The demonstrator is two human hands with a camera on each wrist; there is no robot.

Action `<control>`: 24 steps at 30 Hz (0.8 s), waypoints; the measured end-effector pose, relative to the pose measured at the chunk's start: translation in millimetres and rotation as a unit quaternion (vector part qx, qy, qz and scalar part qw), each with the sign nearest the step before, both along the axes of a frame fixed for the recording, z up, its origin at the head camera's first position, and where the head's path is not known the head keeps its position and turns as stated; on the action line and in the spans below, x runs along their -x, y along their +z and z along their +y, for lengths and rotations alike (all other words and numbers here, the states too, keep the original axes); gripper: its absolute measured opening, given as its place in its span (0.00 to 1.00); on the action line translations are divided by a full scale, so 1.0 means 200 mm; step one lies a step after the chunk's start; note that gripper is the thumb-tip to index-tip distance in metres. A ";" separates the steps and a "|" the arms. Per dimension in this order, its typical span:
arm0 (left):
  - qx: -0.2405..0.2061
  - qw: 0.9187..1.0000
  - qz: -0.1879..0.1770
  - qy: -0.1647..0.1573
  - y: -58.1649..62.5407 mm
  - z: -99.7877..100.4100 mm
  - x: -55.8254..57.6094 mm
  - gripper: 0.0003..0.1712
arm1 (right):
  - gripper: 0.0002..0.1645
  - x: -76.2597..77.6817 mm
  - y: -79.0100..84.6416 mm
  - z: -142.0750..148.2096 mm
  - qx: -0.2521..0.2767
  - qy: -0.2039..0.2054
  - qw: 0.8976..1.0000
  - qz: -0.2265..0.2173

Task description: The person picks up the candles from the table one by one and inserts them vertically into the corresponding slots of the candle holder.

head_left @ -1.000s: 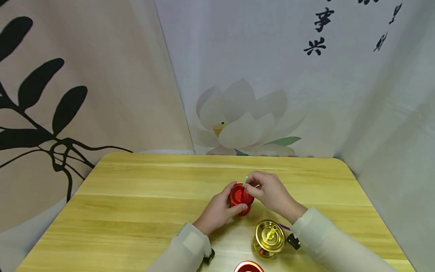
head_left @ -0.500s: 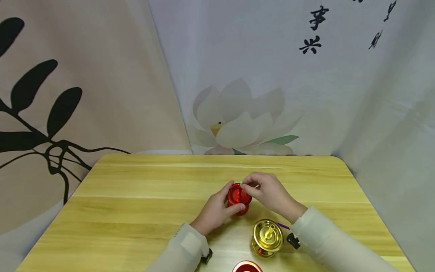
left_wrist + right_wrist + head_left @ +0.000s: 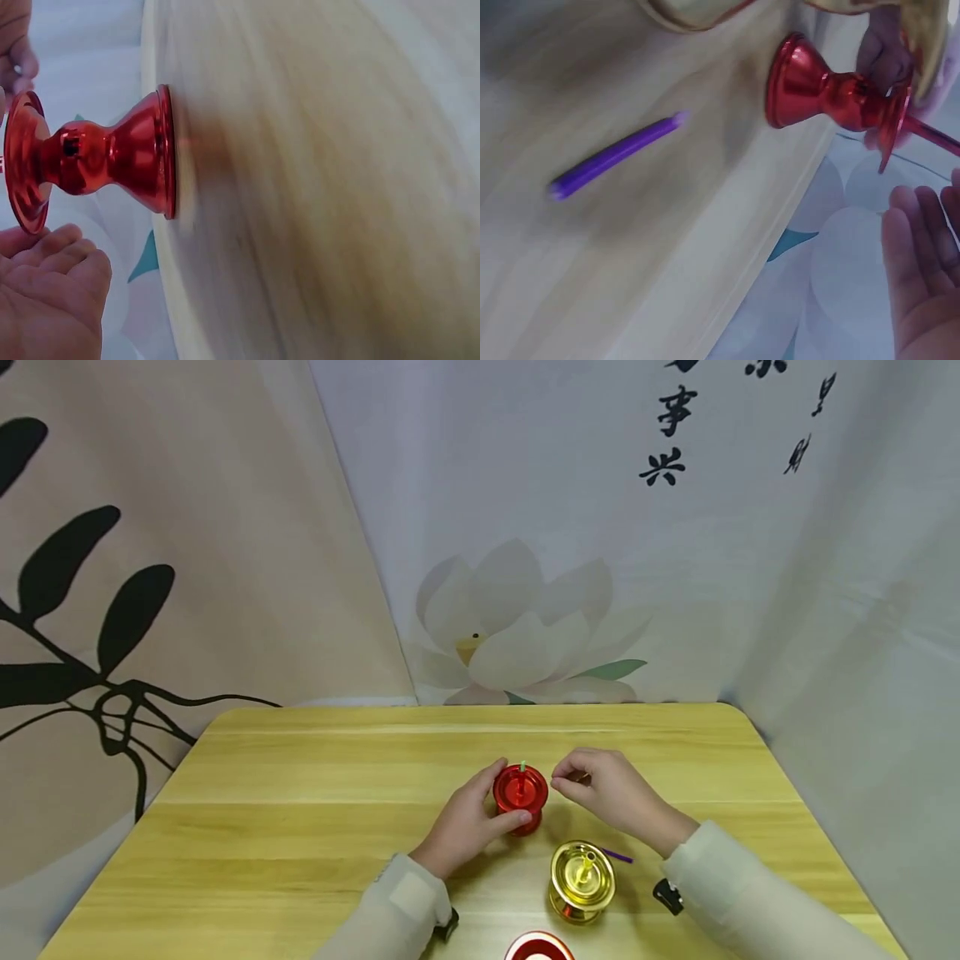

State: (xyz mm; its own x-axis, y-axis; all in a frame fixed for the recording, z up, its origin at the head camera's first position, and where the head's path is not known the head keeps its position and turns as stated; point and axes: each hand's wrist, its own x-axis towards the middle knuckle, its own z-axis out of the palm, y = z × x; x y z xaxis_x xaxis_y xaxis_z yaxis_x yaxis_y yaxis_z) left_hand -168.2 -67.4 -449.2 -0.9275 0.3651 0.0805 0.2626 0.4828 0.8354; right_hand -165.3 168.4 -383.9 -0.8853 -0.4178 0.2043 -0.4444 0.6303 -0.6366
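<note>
A shiny red candle holder (image 3: 513,795), with a dished top and a central tube, stands upright on the table. My left hand (image 3: 459,828) grips it from the left, thumb at the front and fingers at the far side. A short pale green tip (image 3: 522,767) pokes out of the tube. To the right, my right hand (image 3: 613,792) hovers just apart from the rim, fingers loosely bent, with nothing visible in them. In the right wrist view, its fingers (image 3: 922,240) lie below the red holder's dish. A gold candle holder (image 3: 582,881) stands nearer the front.
A thin purple stick (image 3: 618,856) lies on the wooden table (image 3: 300,827), right of the gold holder. At the front edge of the view, a red round thing with a pale rim (image 3: 538,937) is partly cut off. Printed cloth (image 3: 510,485) hangs behind the table.
The pale green stick has gone down into the red holder's tube. My right hand has let go of it and drawn off to the right. The left hand keeps its grip.
</note>
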 end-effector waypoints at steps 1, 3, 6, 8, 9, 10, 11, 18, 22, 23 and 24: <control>0.002 1.000 0.000 0.003 0.00 -0.01 -0.01 0.52 | 0.02 0.00 -0.01 0.01 -0.004 -0.001 1.000 0.001; 0.006 1.000 0.000 0.008 0.01 -0.02 -0.02 0.52 | 0.03 -0.01 -0.02 0.02 -0.010 -0.002 1.000 0.002; 0.011 1.000 -0.001 0.016 0.02 -0.04 -0.04 0.51 | 0.03 -0.02 -0.04 0.05 -0.022 -0.006 1.000 -0.003; 0.015 1.000 -0.001 0.021 0.01 -0.06 -0.06 0.51 | 0.03 -0.03 -0.05 0.06 -0.029 -0.010 0.999 -0.010; 0.016 1.000 -0.002 0.025 0.01 -0.07 -0.06 0.50 | 0.03 -0.03 -0.06 0.07 -0.032 -0.012 0.999 -0.014; 0.017 0.999 -0.003 0.028 0.01 -0.08 -0.07 0.50 | 0.03 -0.04 -0.07 0.08 -0.035 -0.014 0.999 -0.019; 0.017 0.999 -0.004 0.030 0.01 -0.09 -0.08 0.49 | 0.03 -0.04 -0.07 0.09 -0.037 -0.015 0.999 -0.025; 0.028 0.999 -0.012 0.034 0.00 -0.14 -0.14 0.49 | 0.04 -0.07 -0.12 0.16 -0.067 -0.019 0.996 -0.062; 0.035 0.999 -0.008 0.031 -0.01 -0.15 -0.19 0.50 | 0.04 -0.09 -0.15 0.19 -0.088 -0.019 0.993 -0.071; 0.036 0.999 -0.006 0.030 0.00 -0.16 -0.20 0.50 | 0.05 -0.09 -0.15 0.19 -0.094 -0.020 0.993 -0.074; 0.036 0.999 -0.005 0.028 0.00 -0.16 -0.21 0.49 | 0.05 -0.10 -0.16 0.20 -0.099 -0.021 0.992 -0.077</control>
